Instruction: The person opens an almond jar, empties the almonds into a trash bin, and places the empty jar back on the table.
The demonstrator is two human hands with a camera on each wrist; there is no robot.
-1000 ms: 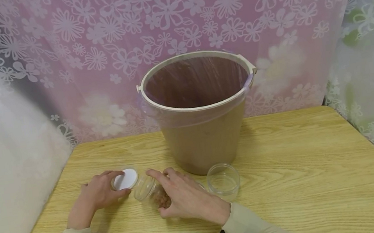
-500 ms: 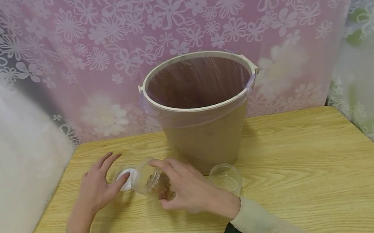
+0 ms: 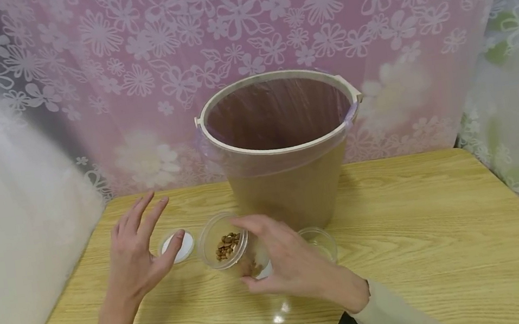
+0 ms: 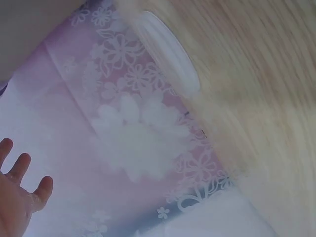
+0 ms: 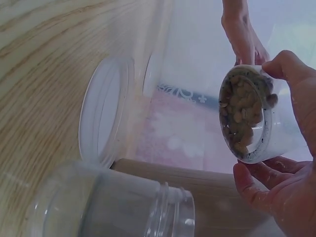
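My right hand point(image 3: 297, 261) grips a clear plastic jar point(image 3: 255, 253) between thumb and fingers. The jar is tilted, its open mouth facing left, with small brown pieces point(image 3: 228, 246) inside; they may be nuts or beans. In the right wrist view the pieces point(image 5: 242, 111) show through the jar's base. My left hand point(image 3: 135, 249) is raised with fingers spread, holding nothing. Just right of its thumb a round white-lined lid point(image 3: 183, 247) lies on the table. The left wrist view shows this white lid point(image 4: 170, 52) and some left fingertips point(image 4: 44, 187).
A tall bucket point(image 3: 288, 191) with a plastic liner stands behind the hands. A second clear jar point(image 3: 324, 244), open and seemingly without contents, is partly behind the right hand. Another white-lined lid point(image 5: 103, 111) lies on the table in the right wrist view. Flowered cloth point(image 3: 156, 88) surrounds the table.
My left hand has let go of the lid and lifted with fingers spreading. My right hand has raised the jar and moved it right, so its mouth and brown contents show more.
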